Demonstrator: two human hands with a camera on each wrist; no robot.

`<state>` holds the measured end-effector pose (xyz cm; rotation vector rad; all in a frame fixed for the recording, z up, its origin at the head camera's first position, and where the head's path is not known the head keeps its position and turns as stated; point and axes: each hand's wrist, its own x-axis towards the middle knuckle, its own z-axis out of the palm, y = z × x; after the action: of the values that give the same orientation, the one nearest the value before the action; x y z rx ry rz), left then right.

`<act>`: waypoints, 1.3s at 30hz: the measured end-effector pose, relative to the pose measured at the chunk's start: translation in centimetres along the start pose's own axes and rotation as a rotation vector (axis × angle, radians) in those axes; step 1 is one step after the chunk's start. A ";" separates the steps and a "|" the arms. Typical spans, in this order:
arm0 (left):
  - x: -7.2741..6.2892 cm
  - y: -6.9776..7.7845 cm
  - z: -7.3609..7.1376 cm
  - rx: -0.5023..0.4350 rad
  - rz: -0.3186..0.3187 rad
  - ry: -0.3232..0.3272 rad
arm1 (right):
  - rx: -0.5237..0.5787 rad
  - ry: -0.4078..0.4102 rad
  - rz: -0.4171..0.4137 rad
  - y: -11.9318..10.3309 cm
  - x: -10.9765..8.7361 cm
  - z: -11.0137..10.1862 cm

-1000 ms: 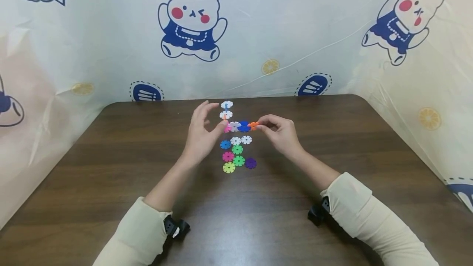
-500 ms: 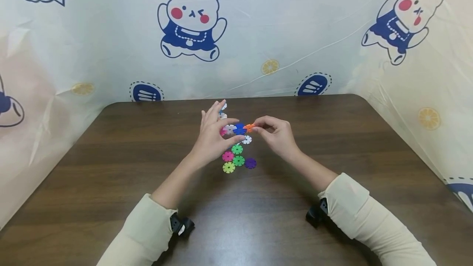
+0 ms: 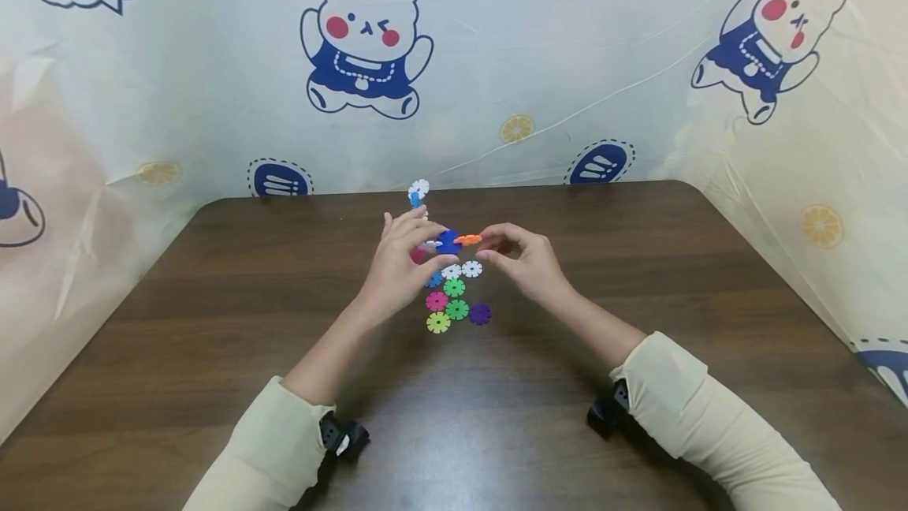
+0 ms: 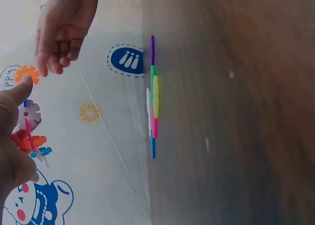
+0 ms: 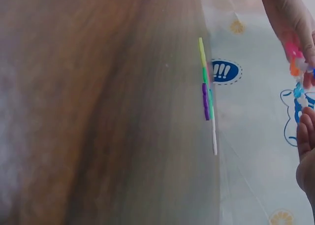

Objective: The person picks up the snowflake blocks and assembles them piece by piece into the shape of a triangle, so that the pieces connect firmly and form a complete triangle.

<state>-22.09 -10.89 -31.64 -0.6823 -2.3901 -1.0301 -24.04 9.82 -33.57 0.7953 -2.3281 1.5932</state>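
Note:
My left hand (image 3: 397,270) pinches a linked chain of notched plastic snowflake discs above the table. The chain's orange disc (image 3: 468,240) sits edge-on at its right end, joined to a dark blue disc (image 3: 448,242). At the far end a white disc (image 3: 419,188) sticks up beyond my fingers; part of the chain is hidden behind them. My right hand (image 3: 528,266) is beside the orange disc, thumb and fingers apart. In the left wrist view, a gap shows between those fingers and the orange disc (image 4: 27,75).
Loose discs lie flat below the hands: white (image 3: 471,269), green (image 3: 455,287), pink (image 3: 436,301), yellow (image 3: 438,322), purple (image 3: 480,314) and others. They rest on a brown wooden table (image 3: 454,416). Behind it hangs a printed sheet (image 3: 482,46) with bear drawings.
My left hand has shifted its hold rightward along the chain, toward the dark blue disc. The chain has tilted and moved slightly left. My right hand has let go of the orange disc.

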 end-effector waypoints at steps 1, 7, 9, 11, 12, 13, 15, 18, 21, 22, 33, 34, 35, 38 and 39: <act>0.0 0.0 -0.1 0.002 0.008 0.006 | -0.004 -0.023 0.015 0.6 0.1 0.0; -0.1 0.0 -0.3 0.020 0.062 0.038 | -0.138 -0.271 0.124 1.5 0.3 0.2; -0.1 0.1 -0.4 0.027 0.076 0.046 | -0.189 -0.380 0.155 1.7 0.2 0.2; -0.1 0.0 -0.4 0.033 0.084 0.055 | -0.229 -0.477 0.185 2.0 0.1 0.3; -0.1 0.0 -0.4 0.037 0.086 0.059 | -0.246 -0.517 0.192 2.0 0.0 0.3; -0.2 0.0 -0.5 0.039 0.087 0.063 | -0.261 -0.550 0.199 2.1 0.0 0.3; -0.2 0.0 -0.5 0.042 0.089 0.073 | -0.289 -0.598 0.213 2.1 -0.1 0.3; -0.2 0.0 -0.6 0.039 0.089 0.085 | -0.319 -0.639 0.229 2.3 -0.2 0.3; -0.1 0.0 -0.6 0.029 0.093 0.094 | -0.345 -0.658 0.231 2.5 -0.2 0.4; -0.1 0.0 -0.6 0.021 0.091 0.093 | -0.355 -0.659 0.226 2.6 -0.2 0.4; -0.3 0.1 -0.5 -0.048 0.009 0.050 | -0.375 -0.616 0.231 3.2 -0.2 0.6; -0.3 0.1 -0.5 -0.050 0.008 0.049 | -0.362 -0.607 0.241 3.2 -0.2 0.5; -0.3 0.1 -0.4 -0.052 0.009 0.049 | -0.347 -0.597 0.251 3.2 -0.2 0.3; -0.3 0.1 -0.4 -0.053 0.012 0.047 | -0.326 -0.551 0.279 3.3 -0.2 -0.1; -0.3 0.1 -0.4 -0.054 0.015 0.047 | -0.328 -0.535 0.281 3.3 -0.2 -0.3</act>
<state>-21.70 -11.21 -31.56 -0.6857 -2.3213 -1.0961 -25.72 11.07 -36.18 0.9336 -3.0932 1.1247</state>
